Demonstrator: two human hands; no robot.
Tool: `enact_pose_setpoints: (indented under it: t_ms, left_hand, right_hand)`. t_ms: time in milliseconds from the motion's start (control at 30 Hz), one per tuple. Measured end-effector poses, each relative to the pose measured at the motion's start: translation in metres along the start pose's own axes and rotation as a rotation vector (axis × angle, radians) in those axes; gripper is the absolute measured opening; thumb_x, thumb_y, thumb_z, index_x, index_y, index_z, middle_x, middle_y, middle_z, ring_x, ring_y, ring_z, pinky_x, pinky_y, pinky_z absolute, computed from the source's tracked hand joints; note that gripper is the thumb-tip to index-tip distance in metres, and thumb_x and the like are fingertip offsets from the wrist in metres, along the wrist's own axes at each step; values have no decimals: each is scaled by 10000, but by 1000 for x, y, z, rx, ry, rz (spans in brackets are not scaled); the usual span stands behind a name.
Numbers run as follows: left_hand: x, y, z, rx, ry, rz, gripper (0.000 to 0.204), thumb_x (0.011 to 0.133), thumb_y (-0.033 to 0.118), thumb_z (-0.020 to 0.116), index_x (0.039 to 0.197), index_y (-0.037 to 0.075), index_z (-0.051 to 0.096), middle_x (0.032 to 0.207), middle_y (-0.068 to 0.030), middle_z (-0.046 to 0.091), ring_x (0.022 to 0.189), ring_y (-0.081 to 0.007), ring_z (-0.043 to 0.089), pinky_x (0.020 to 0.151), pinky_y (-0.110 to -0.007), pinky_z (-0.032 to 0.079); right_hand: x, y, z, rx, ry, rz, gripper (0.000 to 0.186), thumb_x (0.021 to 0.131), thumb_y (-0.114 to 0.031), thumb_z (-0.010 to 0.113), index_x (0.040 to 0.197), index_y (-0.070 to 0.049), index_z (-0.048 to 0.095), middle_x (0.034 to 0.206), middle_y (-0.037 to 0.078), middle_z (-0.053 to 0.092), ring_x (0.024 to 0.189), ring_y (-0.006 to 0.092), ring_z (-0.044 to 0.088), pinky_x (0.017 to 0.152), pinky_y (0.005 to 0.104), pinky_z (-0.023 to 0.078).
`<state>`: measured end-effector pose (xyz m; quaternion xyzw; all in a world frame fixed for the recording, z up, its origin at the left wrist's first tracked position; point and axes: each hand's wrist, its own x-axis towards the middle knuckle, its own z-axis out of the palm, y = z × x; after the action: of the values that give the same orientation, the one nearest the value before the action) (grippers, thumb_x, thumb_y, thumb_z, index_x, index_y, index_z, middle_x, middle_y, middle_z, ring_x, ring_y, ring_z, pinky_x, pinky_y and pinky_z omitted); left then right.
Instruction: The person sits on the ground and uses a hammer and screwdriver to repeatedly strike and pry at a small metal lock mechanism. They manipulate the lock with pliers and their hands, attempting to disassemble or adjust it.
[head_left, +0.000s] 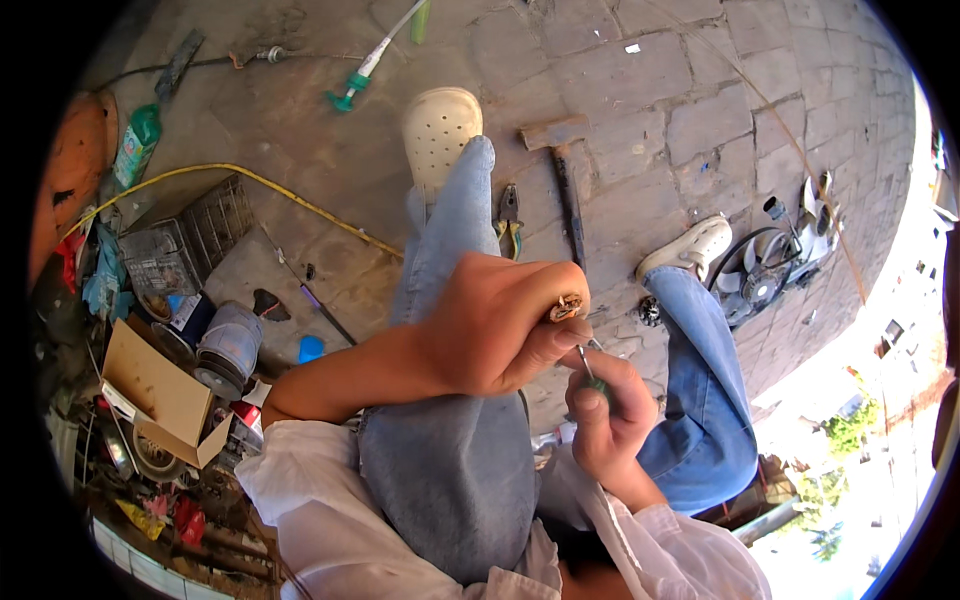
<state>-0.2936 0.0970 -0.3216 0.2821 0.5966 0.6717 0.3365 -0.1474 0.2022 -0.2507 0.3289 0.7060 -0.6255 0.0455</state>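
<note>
My left hand [505,315] is closed around a small brownish, copper-coloured piece [566,305], pinched between thumb and curled index finger, high over my left leg. Just below and to its right, my right hand [610,415] grips a thin metal tool with a green handle [597,382]. The tool's slim shaft points up toward the left hand's fingertips; whether it touches the piece I cannot tell. Most of the small piece is hidden by the fingers.
On the paving lie a hammer [565,190], pliers [510,222], a green-tipped white tool [365,70], a yellow hose [250,175] and a fan [750,280]. An open cardboard box [155,390], plastic crate [190,240] and mixed clutter crowd the left.
</note>
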Motion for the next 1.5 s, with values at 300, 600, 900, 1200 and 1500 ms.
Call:
enact_pose_setpoints:
  t_ms: [300, 600, 900, 1200, 1500]
  left_hand:
    - [1, 8, 3, -19, -71, -161, 469, 1023, 422, 450, 783, 23, 512, 609, -57, 478, 471, -188, 473, 461, -304, 359]
    - [2, -1, 11, -134, -386, -22, 444, 916, 464, 629, 823, 39, 539, 648, -49, 500, 482, -199, 485, 455, -307, 366]
    - [11, 1, 23, -46, -391, 125, 336, 830, 367, 735, 789, 95, 542, 680, -14, 552, 522, -212, 558, 436, -313, 396]
    - [13, 3, 17, -30, -397, 88, 316, 746, 367, 797, 784, 123, 600, 650, 3, 588, 492, -203, 563, 420, -311, 392]
    - [14, -1, 20, -26, -341, 113, 419, 699, 426, 832, 712, 109, 559, 597, 3, 519, 450, -188, 511, 399, -304, 353]
  right_hand:
    - [-2, 9, -3, -557, 178, -308, 385, 746, -84, 785, 1113, -13, 689, 693, 68, 598, 492, 165, 495, 468, 296, 409]
    - [-17, 45, -23, 29, -2, -184, 249, 959, -244, 619, 1038, -8, 637, 818, 91, 653, 657, 169, 559, 602, 298, 459]
    - [-30, 54, -34, 917, -331, 592, 541, 923, -492, 636, 1047, 23, 530, 910, 67, 572, 605, 85, 503, 527, 227, 390]
    - [-24, 60, -24, 861, -108, 487, 451, 981, -471, 541, 944, -22, 561, 856, 65, 612, 697, 113, 579, 614, 243, 456]
    - [-21, 60, -21, 704, -95, 451, 480, 895, -504, 671, 958, -49, 528, 875, 74, 623, 770, 127, 564, 681, 274, 443]
